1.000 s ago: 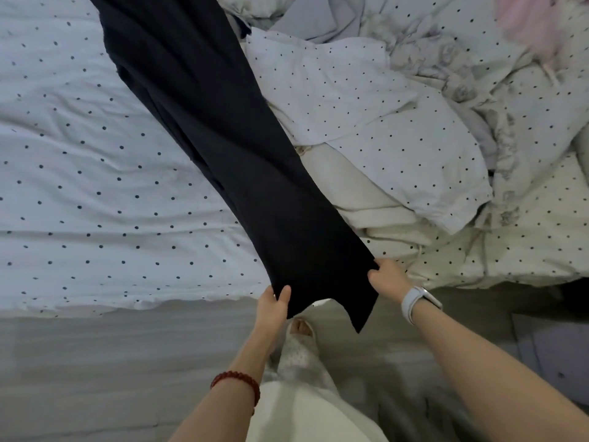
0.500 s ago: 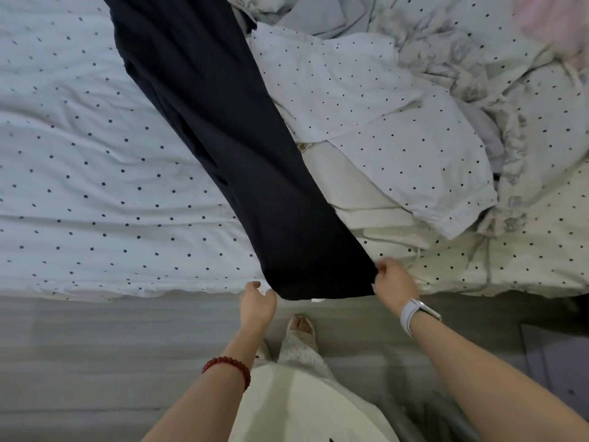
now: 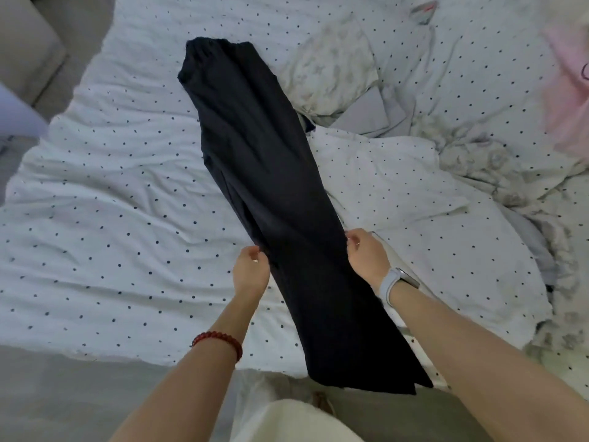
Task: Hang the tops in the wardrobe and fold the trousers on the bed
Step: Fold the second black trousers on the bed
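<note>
Dark trousers (image 3: 280, 199) are matt, smooth woven cloth, bed sheet (image 3: 111, 193) is wrinkled matt white cloth with small dark dots, bracelet (image 3: 220, 341) is glossy red beads, watch strap (image 3: 389, 283) looks smooth matt rubber or plastic, pink garment (image 3: 567, 100) soft cloth.

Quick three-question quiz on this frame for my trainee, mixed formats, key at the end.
1. True or false: the dark trousers lie folded into a small square.
2. Multiple choice: the left hand and right hand grip the trousers A) at the hems, B) at opposite edges partway up the legs, C) at the waistband.
3. Fill in: the hems hang over the edge of the ___.

Key: 1 false; 2 B; 3 bed.
</note>
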Motion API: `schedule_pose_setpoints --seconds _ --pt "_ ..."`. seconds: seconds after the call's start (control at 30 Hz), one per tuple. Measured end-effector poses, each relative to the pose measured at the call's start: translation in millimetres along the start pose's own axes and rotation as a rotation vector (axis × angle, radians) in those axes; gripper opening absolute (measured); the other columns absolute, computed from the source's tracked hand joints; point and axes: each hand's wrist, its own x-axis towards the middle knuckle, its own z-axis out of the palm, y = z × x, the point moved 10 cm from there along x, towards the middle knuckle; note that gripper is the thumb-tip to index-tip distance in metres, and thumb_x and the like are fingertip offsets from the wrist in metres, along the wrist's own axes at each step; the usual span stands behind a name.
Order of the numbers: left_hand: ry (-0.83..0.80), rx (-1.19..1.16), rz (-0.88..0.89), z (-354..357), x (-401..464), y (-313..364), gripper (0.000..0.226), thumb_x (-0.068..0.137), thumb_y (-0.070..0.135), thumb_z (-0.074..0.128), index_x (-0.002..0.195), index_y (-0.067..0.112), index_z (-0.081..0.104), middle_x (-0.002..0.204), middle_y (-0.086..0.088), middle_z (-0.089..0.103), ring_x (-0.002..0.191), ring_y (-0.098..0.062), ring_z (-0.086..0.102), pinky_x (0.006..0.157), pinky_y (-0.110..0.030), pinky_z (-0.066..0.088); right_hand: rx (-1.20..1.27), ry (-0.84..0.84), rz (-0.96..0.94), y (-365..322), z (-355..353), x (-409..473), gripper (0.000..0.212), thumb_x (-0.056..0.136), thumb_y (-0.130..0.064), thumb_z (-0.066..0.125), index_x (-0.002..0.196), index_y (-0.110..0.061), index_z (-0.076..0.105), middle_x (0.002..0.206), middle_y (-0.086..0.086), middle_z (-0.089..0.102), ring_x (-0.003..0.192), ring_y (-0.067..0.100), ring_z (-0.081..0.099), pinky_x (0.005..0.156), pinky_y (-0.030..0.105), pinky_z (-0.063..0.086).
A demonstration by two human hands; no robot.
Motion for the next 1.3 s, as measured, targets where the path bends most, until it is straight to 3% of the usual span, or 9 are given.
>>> schedule_pose_setpoints --seconds 0.2,0.27,0.33,0.43,0.6,0.9,1.1,1.23,1.3 --pt "-0.003 -0.130 0.030 -10 101 45 0.052 0.096 0.031 0.046 0.143 0.011 0.033 0.138 -0.005 0.049 0.125 -0.024 0.047 0.101 -0.037 0.040 0.106 -0.001 0.070 -64 25 113 0.048 0.096 -0.025 0.048 0.139 -0.007 0.036 0.135 0.014 0.047 0.124 0.029 0.045 0.103 0.035 0.035" --pt "-0.025 -0.172 -0.005 -6 115 47 0.053 0.095 0.033 0.049 0.142 0.012 0.035 0.124 -0.006 0.059 0.112 -0.021 0.055 0.095 -0.034 0.044 0.133 -0.035 0.121 -73 37 134 0.050 0.096 -0.028 0.048 0.139 -0.007 0.036 0.133 0.013 0.048 0.122 0.029 0.047 0.101 0.035 0.037" --pt "0.019 -0.177 -0.037 -9 126 44 0.025 0.095 0.029 0.050 0.110 0.010 0.057 0.082 -0.008 0.061 0.076 -0.015 0.055 0.074 -0.031 0.043 0.141 -0.018 0.149 -78 39 147 0.038 0.096 -0.024 0.047 0.128 -0.003 0.046 0.123 0.014 0.055 0.111 0.029 0.052 0.089 0.032 0.040" --pt "0.135 -0.113 -0.080 -25 127 36 0.035 0.096 0.022 0.049 0.064 0.016 0.036 0.059 0.002 0.038 0.053 -0.011 0.036 0.052 -0.025 0.032 0.191 0.042 0.157 -78 32 153 0.017 0.097 -0.017 0.044 0.105 -0.004 0.052 0.097 0.007 0.054 0.090 0.022 0.051 0.075 0.028 0.037" --pt "0.190 -0.090 -0.143 -37 115 32 0.018 0.096 0.020 0.045 0.100 0.007 0.056 0.079 0.001 0.056 0.073 -0.015 0.053 0.066 -0.026 0.040 0.169 0.045 0.207 -75 31 154 0.017 0.096 -0.015 0.043 0.106 -0.005 0.052 0.098 0.007 0.053 0.087 0.022 0.050 0.073 0.025 0.034" --pt "0.312 -0.063 0.081 -96 202 139 0.062 0.090 0.042 0.053 0.140 0.009 0.035 0.142 -0.011 0.035 0.128 -0.026 0.038 0.101 -0.040 0.036 0.348 -0.016 0.072 -170 22 239 0.036 0.096 -0.026 0.045 0.123 -0.003 0.053 0.119 0.009 0.058 0.114 0.024 0.052 0.099 0.034 0.039" --pt "0.287 0.124 0.080 -99 273 189 0.051 0.093 0.043 0.046 0.129 0.007 0.045 0.127 -0.013 0.051 0.116 -0.032 0.049 0.093 -0.045 0.043 0.427 -0.028 0.085 -218 26 308 0.047 0.095 -0.024 0.047 0.113 0.019 0.049 0.116 0.035 0.054 0.101 0.041 0.059 0.086 0.045 0.048" --pt "0.455 0.074 0.116 -118 280 202 0.027 0.100 0.026 0.038 0.113 0.004 0.046 0.098 -0.013 0.060 0.084 -0.030 0.053 0.070 -0.037 0.040 0.401 -0.001 0.067 -245 29 344 0.021 0.094 -0.009 0.045 0.092 0.008 0.058 0.093 0.022 0.062 0.087 0.029 0.059 0.064 0.028 0.042" --pt "0.524 -0.013 0.052 -131 279 186 0.025 0.100 0.024 0.036 0.112 0.004 0.044 0.094 -0.011 0.057 0.083 -0.030 0.052 0.070 -0.036 0.039 0.378 0.055 -0.005 -250 26 349 0.017 0.095 -0.010 0.043 0.097 0.004 0.053 0.092 0.015 0.056 0.084 0.022 0.050 0.068 0.026 0.037"
